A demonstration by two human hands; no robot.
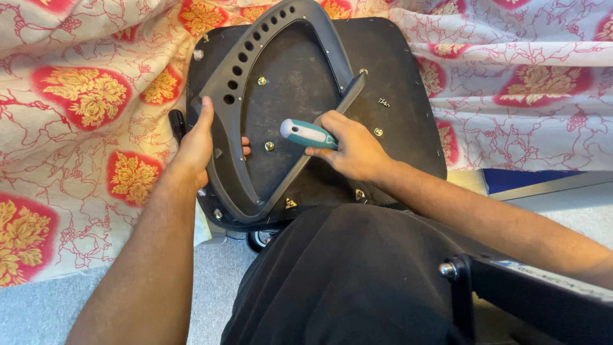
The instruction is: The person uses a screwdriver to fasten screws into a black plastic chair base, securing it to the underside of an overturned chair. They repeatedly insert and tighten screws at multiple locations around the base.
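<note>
Our left hand (195,144) is clamped round the grey armrest (237,96) on the seat base (396,83); our right hand (351,150) holds a teal screwdriver (308,133).

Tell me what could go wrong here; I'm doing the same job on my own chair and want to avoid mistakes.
1. The left hand alone steadies the grey armrest; if it shifts on the black seat base, the holes may misalign.
2. The right hand grips the teal screwdriver near the left fingers; a slip could jab them.
3. A small loose screw lies on the base and might roll off onto the patterned cloth.
</note>
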